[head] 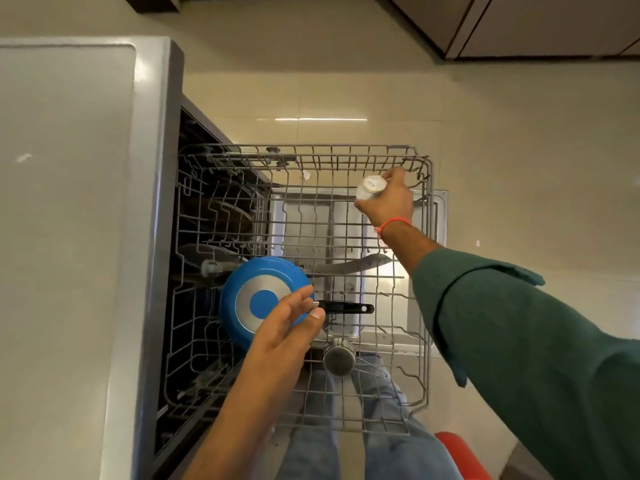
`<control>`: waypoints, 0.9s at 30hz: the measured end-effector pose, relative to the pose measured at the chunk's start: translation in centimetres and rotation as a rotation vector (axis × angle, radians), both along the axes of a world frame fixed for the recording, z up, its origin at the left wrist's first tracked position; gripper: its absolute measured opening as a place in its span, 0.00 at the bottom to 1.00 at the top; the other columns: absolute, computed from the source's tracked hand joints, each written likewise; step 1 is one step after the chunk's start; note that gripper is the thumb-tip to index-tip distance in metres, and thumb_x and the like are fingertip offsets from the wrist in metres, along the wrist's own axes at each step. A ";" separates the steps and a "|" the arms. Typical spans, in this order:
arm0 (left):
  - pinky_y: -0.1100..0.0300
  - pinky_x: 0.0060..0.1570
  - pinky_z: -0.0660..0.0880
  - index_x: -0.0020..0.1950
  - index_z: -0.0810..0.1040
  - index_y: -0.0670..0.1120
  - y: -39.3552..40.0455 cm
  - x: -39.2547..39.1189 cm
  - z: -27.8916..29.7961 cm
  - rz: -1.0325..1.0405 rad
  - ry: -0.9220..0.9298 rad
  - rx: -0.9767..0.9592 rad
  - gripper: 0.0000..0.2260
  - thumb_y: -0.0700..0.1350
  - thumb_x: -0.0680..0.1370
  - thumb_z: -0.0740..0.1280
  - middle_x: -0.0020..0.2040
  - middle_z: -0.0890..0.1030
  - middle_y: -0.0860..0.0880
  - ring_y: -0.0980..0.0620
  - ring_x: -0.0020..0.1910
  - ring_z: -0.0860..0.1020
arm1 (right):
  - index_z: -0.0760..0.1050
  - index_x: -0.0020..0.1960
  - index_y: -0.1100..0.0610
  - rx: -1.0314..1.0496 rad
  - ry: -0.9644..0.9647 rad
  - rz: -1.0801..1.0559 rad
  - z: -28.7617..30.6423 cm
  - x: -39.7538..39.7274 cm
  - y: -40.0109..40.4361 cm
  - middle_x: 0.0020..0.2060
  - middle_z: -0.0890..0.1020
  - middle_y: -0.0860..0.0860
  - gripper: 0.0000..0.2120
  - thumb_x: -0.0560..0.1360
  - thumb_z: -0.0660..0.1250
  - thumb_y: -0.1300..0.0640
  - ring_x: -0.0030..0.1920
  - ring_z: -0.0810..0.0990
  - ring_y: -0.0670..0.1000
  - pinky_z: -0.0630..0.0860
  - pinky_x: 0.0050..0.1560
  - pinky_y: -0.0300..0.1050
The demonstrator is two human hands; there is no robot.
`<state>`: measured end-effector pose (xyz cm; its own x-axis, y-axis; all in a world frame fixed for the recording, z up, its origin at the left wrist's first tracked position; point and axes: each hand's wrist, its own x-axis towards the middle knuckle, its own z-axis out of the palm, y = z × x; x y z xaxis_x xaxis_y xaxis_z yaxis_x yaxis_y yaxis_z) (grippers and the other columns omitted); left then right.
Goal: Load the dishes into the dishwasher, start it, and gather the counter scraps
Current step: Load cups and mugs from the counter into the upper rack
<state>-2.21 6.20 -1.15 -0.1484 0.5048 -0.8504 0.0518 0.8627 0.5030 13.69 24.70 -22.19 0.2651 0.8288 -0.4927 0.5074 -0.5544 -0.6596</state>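
Cream floor tiles [346,98] lie beneath a pulled-out dishwasher rack [427,271]. At its far corner, the right hand [389,202] grips a white cup [370,188]. Well apart, the left hand [287,327] hovers with fingers relaxed over an upturned blue pan [242,292] near a steel cup [339,358].

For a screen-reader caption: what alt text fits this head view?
A person's right hand holds a white cup upside down over the pulled-out dishwasher rack. The open left hand hovers over an upturned blue pan, with a steel cup nearby.
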 end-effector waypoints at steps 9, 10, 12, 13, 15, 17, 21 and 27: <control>0.55 0.67 0.74 0.67 0.76 0.64 -0.7 1.4 0.0 0.016 -0.056 0.029 0.18 0.54 0.78 0.68 0.66 0.78 0.61 0.68 0.61 0.77 | 0.67 0.66 0.54 -0.017 0.008 0.018 -0.5 0.5 0.4 0.59 0.81 0.56 0.33 0.67 0.81 0.58 0.58 0.80 0.57 0.79 0.60 0.52; 0.55 0.67 0.74 0.68 0.75 0.63 -1.0 1.5 0.2 0.013 -0.061 0.032 0.18 0.53 0.78 0.68 0.66 0.78 0.61 0.68 0.61 0.77 | 0.67 0.67 0.55 -0.021 0.015 0.029 -0.2 0.6 0.3 0.60 0.81 0.56 0.33 0.68 0.80 0.57 0.58 0.80 0.57 0.79 0.60 0.50; 0.55 0.67 0.74 0.69 0.75 0.63 -1.4 1.5 0.7 0.018 -0.066 0.048 0.18 0.54 0.78 0.68 0.66 0.77 0.61 0.67 0.62 0.77 | 0.67 0.69 0.54 -0.026 0.029 0.052 0.5 0.6 -0.2 0.62 0.80 0.56 0.33 0.69 0.79 0.58 0.58 0.80 0.56 0.78 0.59 0.48; 0.55 0.67 0.74 0.69 0.75 0.63 -1.6 1.4 1.2 0.020 -0.067 0.060 0.18 0.54 0.79 0.68 0.66 0.77 0.61 0.66 0.62 0.77 | 0.67 0.70 0.54 -0.024 0.037 0.060 1.0 0.6 -0.7 0.62 0.79 0.56 0.33 0.70 0.79 0.59 0.58 0.80 0.56 0.78 0.59 0.47; 0.54 0.68 0.73 0.69 0.75 0.63 -1.9 1.3 2.1 0.019 -0.053 0.086 0.18 0.53 0.79 0.67 0.66 0.77 0.61 0.64 0.63 0.76 | 0.67 0.71 0.53 -0.002 0.058 0.060 2.2 0.3 -2.0 0.62 0.79 0.54 0.34 0.70 0.78 0.59 0.58 0.80 0.56 0.78 0.60 0.47; 0.52 0.68 0.73 0.68 0.75 0.64 -2.4 1.0 3.0 0.046 -0.035 0.110 0.17 0.54 0.79 0.67 0.66 0.76 0.61 0.63 0.63 0.76 | 0.67 0.72 0.52 0.035 0.113 0.064 3.8 -0.4 -3.8 0.60 0.77 0.52 0.34 0.70 0.78 0.58 0.59 0.79 0.55 0.77 0.62 0.49; 0.51 0.70 0.71 0.71 0.73 0.63 -1.9 0.6 4.6 0.037 -0.011 0.180 0.18 0.54 0.81 0.66 0.67 0.74 0.61 0.61 0.67 0.74 | 0.65 0.75 0.53 0.108 0.197 0.053 7.1 -1.1 -6.9 0.70 0.73 0.54 0.36 0.71 0.77 0.56 0.69 0.72 0.55 0.71 0.71 0.52; 0.48 0.71 0.70 0.71 0.71 0.67 -6.4 -1.7 6.9 0.090 -0.017 0.281 0.19 0.56 0.80 0.66 0.68 0.74 0.60 0.59 0.68 0.73 | 0.61 0.77 0.46 0.206 0.281 0.179 14.1 -3.2 -14.3 0.76 0.67 0.48 0.40 0.70 0.78 0.49 0.75 0.65 0.49 0.66 0.75 0.56</control>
<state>-3.93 -0.15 5.78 -0.1902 0.7060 -0.6821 -0.0285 0.6906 0.7227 10.49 10.44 -8.08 -0.0144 0.9387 -0.3444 0.3676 -0.3153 -0.8749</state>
